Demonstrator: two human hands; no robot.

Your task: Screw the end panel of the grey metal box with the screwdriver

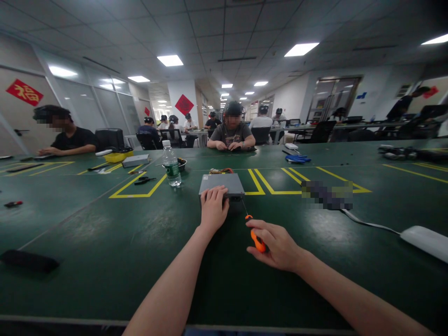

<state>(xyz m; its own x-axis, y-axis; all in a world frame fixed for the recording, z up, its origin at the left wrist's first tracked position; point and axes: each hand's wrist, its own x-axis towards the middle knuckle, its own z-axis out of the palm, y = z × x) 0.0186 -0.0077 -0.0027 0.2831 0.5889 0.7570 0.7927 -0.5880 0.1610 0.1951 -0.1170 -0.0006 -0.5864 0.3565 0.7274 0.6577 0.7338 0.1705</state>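
Note:
A grey metal box (221, 184) with coloured wires at its back lies on the green table (105, 242) in front of me. My left hand (213, 209) rests on the box's near edge, fingers curled over the top. My right hand (276, 245) is closed round the orange handle of a screwdriver (255, 237). Its thin shaft points toward the box's near right corner.
A water bottle (171, 164) stands left of the box. A white device with a cable (425, 241) lies at the right, a dark flat object (30, 260) at the near left. Yellow tape lines mark the table. Other people sit working across the table and behind.

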